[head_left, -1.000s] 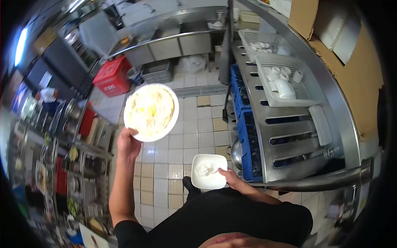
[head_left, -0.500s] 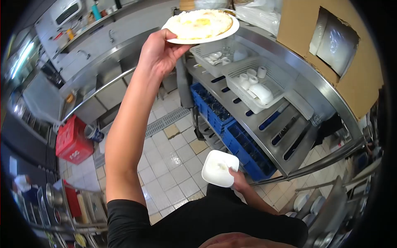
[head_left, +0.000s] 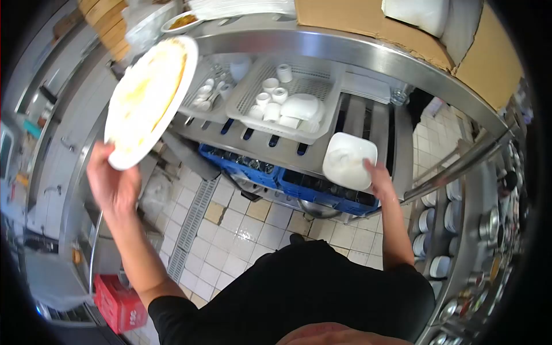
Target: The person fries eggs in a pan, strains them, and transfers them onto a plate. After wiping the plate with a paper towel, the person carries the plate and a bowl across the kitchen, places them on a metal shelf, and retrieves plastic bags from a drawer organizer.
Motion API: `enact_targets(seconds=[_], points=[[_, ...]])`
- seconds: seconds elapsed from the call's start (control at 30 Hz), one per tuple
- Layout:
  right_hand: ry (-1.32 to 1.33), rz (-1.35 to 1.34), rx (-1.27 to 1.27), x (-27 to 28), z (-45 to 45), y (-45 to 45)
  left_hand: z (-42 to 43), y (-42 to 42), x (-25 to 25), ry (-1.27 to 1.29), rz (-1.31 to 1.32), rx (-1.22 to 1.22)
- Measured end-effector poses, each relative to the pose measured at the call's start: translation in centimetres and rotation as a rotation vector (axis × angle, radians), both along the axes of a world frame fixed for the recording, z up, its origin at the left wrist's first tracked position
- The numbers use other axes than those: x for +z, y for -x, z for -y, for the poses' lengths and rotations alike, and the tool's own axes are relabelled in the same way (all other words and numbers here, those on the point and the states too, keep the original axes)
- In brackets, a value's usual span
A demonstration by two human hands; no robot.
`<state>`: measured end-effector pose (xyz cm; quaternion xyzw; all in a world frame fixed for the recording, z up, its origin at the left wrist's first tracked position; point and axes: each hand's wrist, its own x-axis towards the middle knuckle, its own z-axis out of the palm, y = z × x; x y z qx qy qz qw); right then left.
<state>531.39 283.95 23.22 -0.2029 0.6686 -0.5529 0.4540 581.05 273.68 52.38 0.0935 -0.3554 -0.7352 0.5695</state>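
My left hand (head_left: 117,183) is raised at the left, closed on the lower edge of a white oval plate (head_left: 127,160). The plate looks tilted in the view and carries pale yellowish food (head_left: 148,89), too bright to identify. At the right, my right hand (head_left: 379,179) grips the rim of a white square bowl (head_left: 359,145). Something whitish lies inside the bowl, but I cannot make it out. Just beyond the bowl is the slotted steel counter (head_left: 322,155), bearing a white plastic basket (head_left: 241,118) of small cups and dishes.
A second basket (head_left: 198,115) holds spoons and small crockery. Blue crates (head_left: 236,167) of glasses sit below the counter. The upper steel shelf (head_left: 259,43) carries a cardboard box (head_left: 351,29) and a dish of food (head_left: 183,22). Stacked bowls (head_left: 425,221) fill the right-hand racks; a red crate (head_left: 118,302) stands lower left.
My view has turned right toward the counter. The plate in my left hand now appears farther left and more tilted; the bowl in my right hand has come up beside the counter edge.
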Motion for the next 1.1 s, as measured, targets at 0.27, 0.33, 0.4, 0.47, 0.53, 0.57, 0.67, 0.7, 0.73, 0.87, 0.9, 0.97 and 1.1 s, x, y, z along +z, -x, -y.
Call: enact_targets(seconds=[0.27, 0.33, 0.4, 0.47, 0.53, 0.57, 0.67, 0.7, 0.73, 0.87, 0.9, 0.97, 1.1], points=[[-0.118, -0.125, -0.021, -1.4, 5.3, 6.8, 0.6, -5.4, -2.1, -0.086, 0.051, -0.012], [-0.154, -0.240, -0.060, -2.0, 6.4, 7.1, 1.0, -5.7, -1.9, -0.104, 0.077, 0.017], [-0.332, -0.554, -0.064, -0.5, 6.3, 6.6, 2.0, -6.4, -1.7, -0.111, 0.105, 0.009], [-0.539, -0.859, -0.049, 3.1, 4.6, 3.4, 2.6, -6.5, -0.8, -0.087, 0.108, -0.061], [-0.386, -1.099, 0.001, 11.5, 1.6, -4.4, 3.3, -6.9, 0.2, -0.055, 0.109, -0.110], [-0.130, -1.163, 0.041, 15.8, 0.1, -9.0, 3.7, -7.2, 0.6, -0.038, 0.104, -0.120], [0.632, -1.422, 0.140, 26.7, -0.6, -18.5, 5.5, -7.4, 2.0, -0.012, 0.124, -0.197], [0.779, -1.606, 0.095, 30.1, 1.1, -20.0, 6.0, -7.2, 2.5, 0.013, 0.117, -0.210], [0.814, -1.833, -0.005, 33.1, 3.3, -21.3, 6.6, -7.1, 2.9, 0.025, 0.083, -0.269], [0.278, -2.250, -0.001, 39.7, 15.2, -20.2, 9.2, -6.5, 3.6, 0.093, 0.088, -0.343], [-0.042, -2.220, 0.077, 40.9, 16.3, -20.9, 9.6, -6.5, 3.5, 0.092, 0.077, -0.345], [-0.172, -2.212, 0.233, 41.1, 20.8, -18.6, 10.1, -6.1, 3.9, 0.102, 0.066, -0.360], [0.002, -2.277, 0.085, 42.1, 21.0, -17.6, 10.0, -5.9, 4.8, 0.139, 0.135, -0.296]])
